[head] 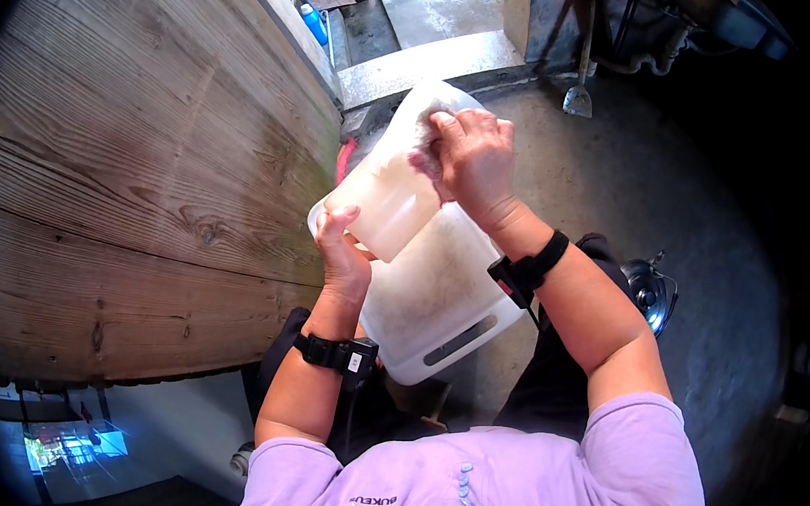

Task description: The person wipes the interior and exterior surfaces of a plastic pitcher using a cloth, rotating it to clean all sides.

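Observation:
In the head view my left hand [344,251] grips the near lower edge of a translucent white plastic container [395,205], thumb on its outside. My right hand [475,154] pinches a white and reddish cloth [425,150] against the container's upper part. Beneath the container lies a white plastic cutting board [438,285] with a long handle slot at its near end, over my lap; its surface has greyish stains. The container hides the board's far part. My right fingertips are partly hidden by the cloth. Both wrists wear black straps with small boxes.
A wooden plank surface [144,179] rises close on the left. A doorway sill [429,63] lies ahead, with a blue bottle [314,23] beyond it. A small shovel [578,100] leans at the back right. A shiny metal kettle [650,296] stands beside my right leg.

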Tool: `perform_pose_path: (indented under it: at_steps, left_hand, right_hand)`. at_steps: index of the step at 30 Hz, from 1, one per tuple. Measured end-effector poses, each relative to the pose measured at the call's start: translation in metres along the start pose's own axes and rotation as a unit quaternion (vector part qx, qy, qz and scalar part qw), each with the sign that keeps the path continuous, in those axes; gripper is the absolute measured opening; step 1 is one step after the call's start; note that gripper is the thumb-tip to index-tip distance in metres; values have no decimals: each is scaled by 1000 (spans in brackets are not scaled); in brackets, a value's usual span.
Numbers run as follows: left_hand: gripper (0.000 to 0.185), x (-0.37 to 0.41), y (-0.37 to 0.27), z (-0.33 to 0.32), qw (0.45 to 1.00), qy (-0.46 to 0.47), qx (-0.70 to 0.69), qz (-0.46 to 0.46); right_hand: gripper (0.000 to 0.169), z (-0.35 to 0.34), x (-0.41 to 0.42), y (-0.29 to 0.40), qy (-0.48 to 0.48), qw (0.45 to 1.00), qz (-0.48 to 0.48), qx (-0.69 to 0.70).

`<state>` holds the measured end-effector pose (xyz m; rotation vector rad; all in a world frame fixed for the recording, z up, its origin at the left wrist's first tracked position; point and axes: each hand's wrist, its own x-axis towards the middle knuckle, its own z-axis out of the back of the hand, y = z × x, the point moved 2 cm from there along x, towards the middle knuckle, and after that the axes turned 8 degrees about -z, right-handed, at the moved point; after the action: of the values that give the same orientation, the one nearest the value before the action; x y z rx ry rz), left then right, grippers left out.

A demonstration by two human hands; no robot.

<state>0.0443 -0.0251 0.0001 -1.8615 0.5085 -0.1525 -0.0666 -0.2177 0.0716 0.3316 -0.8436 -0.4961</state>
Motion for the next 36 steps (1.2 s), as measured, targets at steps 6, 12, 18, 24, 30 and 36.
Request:
perform_pose_path:
  at_steps: [6,12,18,24,30,36]
  left_hand:
    - [71,-4,-8,-6,999,-6,22,-27]
    - [70,-6,-3,-8,1000,9,3,-17]
    - [69,-8,-3,-12,1000,1,-3,-22]
    - [69,-6,-6,-8,1000,5,6,-19]
    - [67,-18,-10,-22,998,2,39,-56]
    - [70,-2,-1,-10,998,-36,6,-43]
  right_hand:
    - [39,-12,0,-11,-13,997,72,0]
    - [27,-15,-3,-13,-50,994,71,62]
    - [17,-15,-3,-20,-53,998,-20,23]
    - [17,-21,-4,-15,-56,991,120,35]
    - [18,-19,-8,-12,-62,995,24,-76]
    - [18,-22,-28,5,-21,998,13,61]
